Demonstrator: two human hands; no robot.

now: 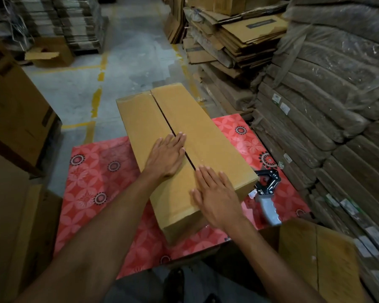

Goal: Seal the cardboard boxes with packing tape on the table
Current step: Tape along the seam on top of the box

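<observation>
My left hand (166, 155) and right hand (214, 193) press flat, empty, on cardboard box (206, 127) flaps; seam tape unconfirmed; tape dispenser (267, 193) lies alongside.

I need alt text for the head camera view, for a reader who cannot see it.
The left hand and right hand lie flat on a long box, either side of its seam, on a red table. A tape dispenser lies right of the box.
</observation>
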